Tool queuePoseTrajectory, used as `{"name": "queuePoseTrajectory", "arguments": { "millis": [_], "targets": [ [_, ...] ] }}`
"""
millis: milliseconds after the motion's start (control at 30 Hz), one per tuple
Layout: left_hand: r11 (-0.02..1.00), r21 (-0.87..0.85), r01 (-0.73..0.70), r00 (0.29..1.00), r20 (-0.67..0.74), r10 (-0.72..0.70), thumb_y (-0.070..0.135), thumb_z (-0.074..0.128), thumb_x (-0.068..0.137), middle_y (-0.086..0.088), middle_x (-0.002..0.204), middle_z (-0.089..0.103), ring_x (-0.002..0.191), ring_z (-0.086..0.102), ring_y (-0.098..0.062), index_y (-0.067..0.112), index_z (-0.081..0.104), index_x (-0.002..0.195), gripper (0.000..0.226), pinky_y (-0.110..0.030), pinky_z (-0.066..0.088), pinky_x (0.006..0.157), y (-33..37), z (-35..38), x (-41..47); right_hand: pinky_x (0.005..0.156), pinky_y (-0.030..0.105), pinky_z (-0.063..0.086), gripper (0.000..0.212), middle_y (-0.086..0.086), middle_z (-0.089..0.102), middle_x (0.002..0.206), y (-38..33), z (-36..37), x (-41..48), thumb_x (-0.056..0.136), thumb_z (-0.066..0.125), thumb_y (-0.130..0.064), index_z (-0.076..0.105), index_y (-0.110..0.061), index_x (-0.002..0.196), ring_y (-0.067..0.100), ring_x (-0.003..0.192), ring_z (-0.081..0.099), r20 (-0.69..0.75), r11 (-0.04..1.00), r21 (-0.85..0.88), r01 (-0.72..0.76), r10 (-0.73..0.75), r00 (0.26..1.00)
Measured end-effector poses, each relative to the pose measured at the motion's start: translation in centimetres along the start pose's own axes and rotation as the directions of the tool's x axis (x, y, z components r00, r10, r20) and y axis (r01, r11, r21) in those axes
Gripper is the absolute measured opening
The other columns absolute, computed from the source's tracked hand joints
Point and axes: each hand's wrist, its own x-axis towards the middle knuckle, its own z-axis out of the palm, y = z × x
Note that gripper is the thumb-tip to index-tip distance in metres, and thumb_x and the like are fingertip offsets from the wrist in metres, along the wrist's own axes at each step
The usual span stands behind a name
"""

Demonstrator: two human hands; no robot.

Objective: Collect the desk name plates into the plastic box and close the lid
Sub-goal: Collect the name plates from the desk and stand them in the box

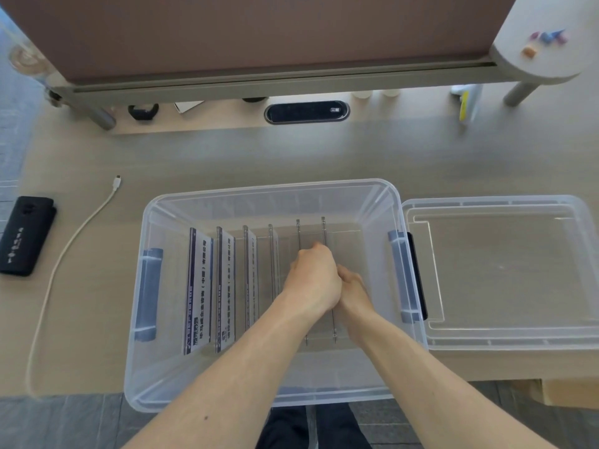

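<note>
- Nearest the camera, grey floor tiles and dark trouser legs show below the front edge of the pale wood desk (207, 163).
- The clear plastic box (259, 380) overhangs that front edge, open, with grey-blue latches at both ends.
- Six name plates (223, 286) stand on edge in a row inside it; the left ones show printed inserts, the right ones look clear.
- Both forearms reach into the box. The left hand (312, 280) is curled knuckles-up around the top edge of the rightmost plate (324, 231); the right hand (351, 291) presses against it from the right, fingers hidden, grip unclear.
- The lid (499, 270) lies flat just right of the box.
- To the left lie a white cable (69, 241) and a black case (24, 236).
- Farther back sit a black cable grommet (306, 112) and a brown partition (246, 37).
</note>
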Motion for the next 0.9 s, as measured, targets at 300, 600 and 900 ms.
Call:
{"name": "queuePoseTrajectory", "arguments": {
  "millis": [300, 600, 900],
  "targets": [
    [0.998, -0.066, -0.002, 1.0, 0.011, 0.003, 0.019, 0.057, 0.098, -0.021, 0.118, 0.064, 0.103, 0.069, -0.041, 0.004, 0.053, 0.121, 0.029, -0.048, 0.062, 0.083, -0.2, -0.4, -0.3, 0.042, 0.012, 0.045, 0.019, 0.011, 0.063, 0.118, -1.7, -0.2, -1.8, 0.09, 0.05, -0.024, 0.052, -0.016, 0.107, 0.024, 0.091, 0.067, 0.01, 0.992, -0.119, -0.033, 0.035, 0.999],
    [0.958, -0.275, -0.084, 0.996, -0.034, 0.078, 0.048, 0.054, 0.093, -0.01, 0.122, 0.067, 0.103, 0.068, -0.032, 0.015, 0.051, 0.136, 0.054, -0.048, 0.061, 0.087, -0.8, -7.2, -4.4, 0.12, 0.036, 0.022, 0.053, 0.005, 0.026, 0.164, -8.3, -2.5, -9.7, 0.108, 0.03, -0.031, 0.023, -0.012, 0.157, 0.022, 0.151, 0.025, -0.006, 0.956, -0.228, 0.186, -0.192, 0.981],
    [0.924, -0.356, -0.142, 0.985, -0.145, 0.096, 0.05, 0.057, 0.096, 0.0, 0.123, 0.067, 0.107, 0.067, -0.022, 0.027, 0.056, 0.127, 0.039, -0.045, 0.059, 0.092, -6.1, -13.3, -8.9, 0.1, 0.026, 0.035, 0.047, 0.0, 0.049, 0.14, -12.8, -3.9, -16.6, 0.105, 0.043, -0.029, 0.037, -0.019, 0.151, 0.016, 0.125, 0.048, -0.003, 0.934, -0.173, 0.312, -0.317, 0.948]
  ]
}}
